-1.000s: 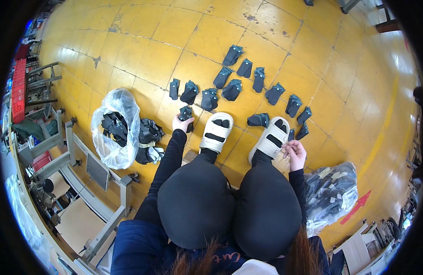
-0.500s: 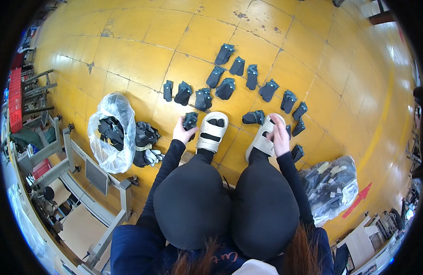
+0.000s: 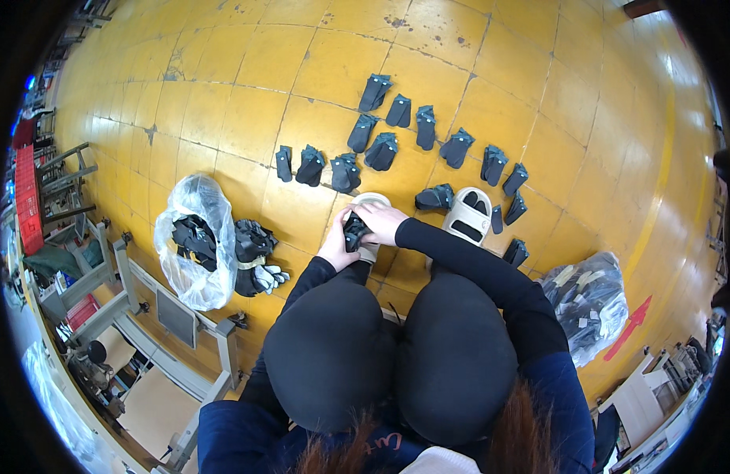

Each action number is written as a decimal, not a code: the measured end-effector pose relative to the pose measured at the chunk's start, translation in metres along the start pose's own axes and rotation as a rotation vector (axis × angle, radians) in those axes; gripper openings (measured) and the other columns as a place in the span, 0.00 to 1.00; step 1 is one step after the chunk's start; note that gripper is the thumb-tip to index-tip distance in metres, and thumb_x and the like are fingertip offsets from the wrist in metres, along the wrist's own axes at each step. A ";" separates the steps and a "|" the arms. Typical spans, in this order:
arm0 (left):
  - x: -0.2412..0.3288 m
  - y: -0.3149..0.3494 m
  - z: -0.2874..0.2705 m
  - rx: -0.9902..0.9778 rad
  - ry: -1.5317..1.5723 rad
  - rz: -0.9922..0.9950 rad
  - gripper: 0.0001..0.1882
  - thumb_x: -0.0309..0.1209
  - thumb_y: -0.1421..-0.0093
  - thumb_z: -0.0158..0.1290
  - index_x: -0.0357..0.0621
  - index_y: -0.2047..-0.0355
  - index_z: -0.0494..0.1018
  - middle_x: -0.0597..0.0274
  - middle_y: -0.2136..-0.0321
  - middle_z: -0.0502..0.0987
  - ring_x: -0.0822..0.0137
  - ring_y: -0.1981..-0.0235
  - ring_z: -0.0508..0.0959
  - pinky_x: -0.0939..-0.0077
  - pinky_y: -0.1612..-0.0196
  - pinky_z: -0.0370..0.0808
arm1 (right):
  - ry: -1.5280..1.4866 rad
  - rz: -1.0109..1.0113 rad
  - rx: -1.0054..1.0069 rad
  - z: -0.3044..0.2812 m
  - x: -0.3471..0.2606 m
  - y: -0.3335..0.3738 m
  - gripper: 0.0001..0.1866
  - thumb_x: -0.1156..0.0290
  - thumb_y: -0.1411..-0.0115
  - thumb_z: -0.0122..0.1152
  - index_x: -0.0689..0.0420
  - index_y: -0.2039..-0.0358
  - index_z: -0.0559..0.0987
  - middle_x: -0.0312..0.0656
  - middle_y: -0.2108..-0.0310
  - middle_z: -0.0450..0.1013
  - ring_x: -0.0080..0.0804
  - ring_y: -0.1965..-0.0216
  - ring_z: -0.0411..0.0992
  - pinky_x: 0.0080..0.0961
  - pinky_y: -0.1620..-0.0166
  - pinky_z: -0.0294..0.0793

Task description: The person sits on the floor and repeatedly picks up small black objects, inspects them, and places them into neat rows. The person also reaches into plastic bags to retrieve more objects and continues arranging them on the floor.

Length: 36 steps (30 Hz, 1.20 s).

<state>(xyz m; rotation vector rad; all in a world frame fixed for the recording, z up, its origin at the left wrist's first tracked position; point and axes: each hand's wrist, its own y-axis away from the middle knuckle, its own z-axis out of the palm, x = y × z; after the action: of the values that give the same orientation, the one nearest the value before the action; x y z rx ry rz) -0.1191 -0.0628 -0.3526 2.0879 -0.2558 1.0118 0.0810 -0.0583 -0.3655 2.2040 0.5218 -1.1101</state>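
Above my left sandal (image 3: 371,201), both hands are closed around a small dark bundle (image 3: 354,230), which looks like folded black gloves. My left hand (image 3: 335,246) grips it from the left and below. Fingers of my right hand (image 3: 382,222) press over its top and right side, so much of it is hidden. On the floor beyond my feet lie several similar black bundles with teal ends, among them a glove bundle (image 3: 381,152). One more bundle (image 3: 434,197) lies between my two sandals, close to the right sandal (image 3: 468,217).
To my left stands an open clear plastic bag (image 3: 215,276) with black items inside. Beside it lie loose black gloves (image 3: 254,240) and a white-fingered glove (image 3: 270,278). A filled plastic bag (image 3: 590,304) sits at my right. Grey metal frames (image 3: 175,320) line the left side.
My right hand has moved left from beside the right sandal onto the bundle. My left hand has brought the bundle right and nearer, over the left sandal. The view has shifted slightly.
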 end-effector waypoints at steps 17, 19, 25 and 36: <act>0.002 -0.001 -0.004 0.098 0.165 -0.036 0.59 0.27 0.63 0.70 0.47 0.37 0.42 0.53 0.56 0.72 0.59 0.54 0.73 0.65 0.47 0.67 | -0.339 0.045 0.052 0.005 0.009 0.002 0.24 0.53 0.54 0.64 0.57 0.63 0.73 0.51 0.65 0.74 0.47 0.60 0.72 0.39 0.57 0.69; -0.017 0.000 -0.002 0.102 0.330 -0.065 0.52 0.26 0.59 0.68 0.43 0.38 0.47 0.55 0.55 0.72 0.61 0.54 0.73 0.67 0.47 0.67 | -0.395 0.078 0.074 0.012 0.015 0.002 0.24 0.54 0.54 0.64 0.58 0.63 0.73 0.51 0.66 0.74 0.47 0.60 0.72 0.38 0.57 0.70; -0.049 0.007 -0.005 0.014 0.850 -0.213 0.16 0.24 0.38 0.48 0.36 0.49 0.66 0.58 0.57 0.74 0.71 0.56 0.74 0.78 0.53 0.70 | -0.539 0.199 0.024 0.001 0.014 0.007 0.23 0.52 0.54 0.66 0.59 0.67 0.77 0.47 0.67 0.75 0.38 0.62 0.73 0.31 0.57 0.71; 0.068 -0.006 -0.037 -0.268 0.131 0.225 0.14 0.27 0.42 0.53 0.31 0.58 0.71 0.56 0.36 0.52 0.70 0.50 0.68 0.74 0.46 0.63 | -0.950 0.105 0.132 -0.026 0.013 0.040 0.15 0.62 0.47 0.65 0.59 0.66 0.76 0.36 0.72 0.74 0.22 0.69 0.70 0.22 0.63 0.71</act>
<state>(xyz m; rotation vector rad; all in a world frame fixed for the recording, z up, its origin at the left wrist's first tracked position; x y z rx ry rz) -0.0921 -0.0216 -0.2922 1.7711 -0.5389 1.1723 0.1268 -0.0691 -0.3504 1.5050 -0.0870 -1.9595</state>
